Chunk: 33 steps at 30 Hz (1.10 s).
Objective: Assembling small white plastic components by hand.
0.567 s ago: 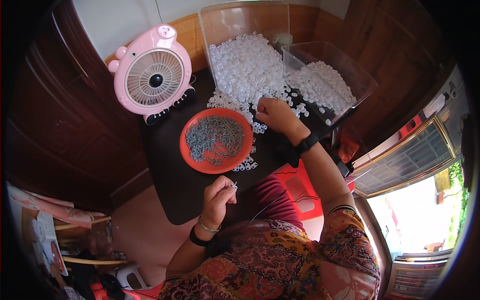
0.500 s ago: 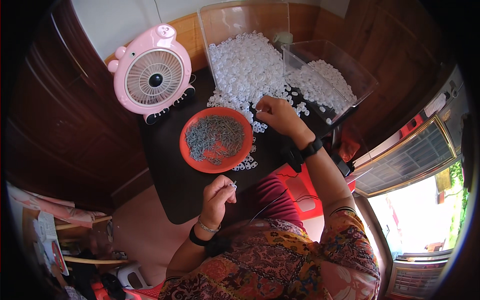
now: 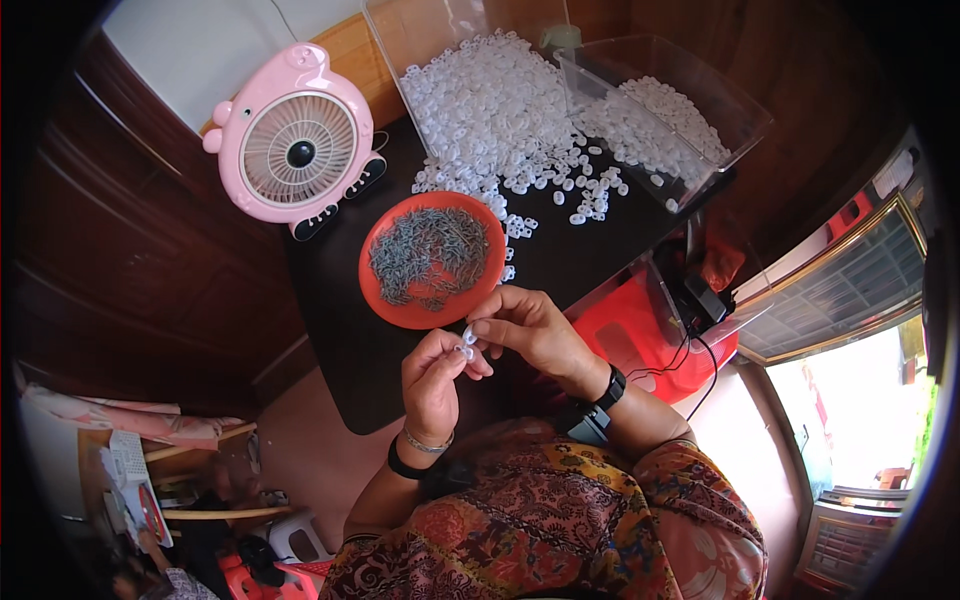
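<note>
My left hand (image 3: 430, 392) is closed, pinching a small white plastic piece (image 3: 465, 353) between thumb and fingers just in front of the plate. Close against it, my right hand (image 3: 538, 338) pinches another small white plastic piece (image 3: 469, 336). The two pieces look to be touching or nearly so; whether a screw is in either is too small to tell. Beyond both hands lies an orange plate (image 3: 374, 298) with many grey screws (image 3: 425, 250) in it. White two-holed plastic pieces (image 3: 490, 110) are heaped behind and beside the plate.
A pink pig-shaped fan (image 3: 300, 150) stands at the table's left. Clear bins (image 3: 745, 130) with white pieces spill onto the dark table (image 3: 345, 350) at the back. To the right are a red stool (image 3: 620, 335) and a black cable. Another person's hand shows at lower left.
My right hand has come from the loose white pieces at the back to my left hand, bringing a white piece. The left hand has risen slightly and still holds its piece.
</note>
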{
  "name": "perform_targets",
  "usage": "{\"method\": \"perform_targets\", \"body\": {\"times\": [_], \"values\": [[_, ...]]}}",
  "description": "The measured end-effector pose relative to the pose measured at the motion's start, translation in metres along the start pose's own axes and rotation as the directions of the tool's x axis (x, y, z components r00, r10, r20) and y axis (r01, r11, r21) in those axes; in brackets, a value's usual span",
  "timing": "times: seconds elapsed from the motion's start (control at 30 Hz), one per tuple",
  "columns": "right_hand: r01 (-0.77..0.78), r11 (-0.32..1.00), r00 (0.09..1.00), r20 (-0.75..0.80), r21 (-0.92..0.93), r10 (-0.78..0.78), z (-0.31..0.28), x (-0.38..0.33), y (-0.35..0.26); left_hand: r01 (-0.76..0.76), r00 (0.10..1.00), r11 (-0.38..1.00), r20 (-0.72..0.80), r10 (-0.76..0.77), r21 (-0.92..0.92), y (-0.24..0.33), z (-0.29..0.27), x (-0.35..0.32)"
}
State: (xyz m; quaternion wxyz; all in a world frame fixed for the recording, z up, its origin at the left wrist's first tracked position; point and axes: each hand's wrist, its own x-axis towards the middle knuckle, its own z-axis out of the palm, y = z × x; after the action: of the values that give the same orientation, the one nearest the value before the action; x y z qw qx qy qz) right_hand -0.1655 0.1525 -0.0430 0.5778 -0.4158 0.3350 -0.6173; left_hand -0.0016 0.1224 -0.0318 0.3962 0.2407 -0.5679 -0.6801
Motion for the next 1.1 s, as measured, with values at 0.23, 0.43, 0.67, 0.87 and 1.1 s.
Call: {"method": "perform_targets", "body": {"times": [0.23, 0.43, 0.67, 0.87, 1.1], "values": [[-0.013, 0.998, 1.0, 0.02, -0.062, 0.015, 0.001, -0.003, -0.008, -0.025, 0.998, 1.0, -0.056, 0.024, -0.015, 0.003, 0.002, -0.002], [0.018, 1.0, 0.998, -0.058, 0.002, -0.018, 0.0, -0.003, -0.011, 0.012, 0.993, 0.998, -0.121, -0.005, 0.055, 0.001, 0.002, -0.006], [0.019, 1.0, 0.992, -0.123, -0.012, -0.02, 0.01, -0.007, -0.004, 0.005, 0.986, 0.991, -0.164, 0.017, 0.133, -0.006, 0.001, -0.007], [0.02, 1.0, 0.994, -0.108, 0.001, -0.02, 0.012, -0.008, 0.002, 0.015, 0.985, 0.989, -0.17, 0.011, 0.15, -0.006, 0.001, -0.008], [0.06, 0.997, 0.99, -0.126, -0.041, -0.064, 0.013, -0.011, 0.004, 0.079, 0.983, 0.979, -0.18, -0.045, 0.186, -0.003, 0.001, -0.01]]}}
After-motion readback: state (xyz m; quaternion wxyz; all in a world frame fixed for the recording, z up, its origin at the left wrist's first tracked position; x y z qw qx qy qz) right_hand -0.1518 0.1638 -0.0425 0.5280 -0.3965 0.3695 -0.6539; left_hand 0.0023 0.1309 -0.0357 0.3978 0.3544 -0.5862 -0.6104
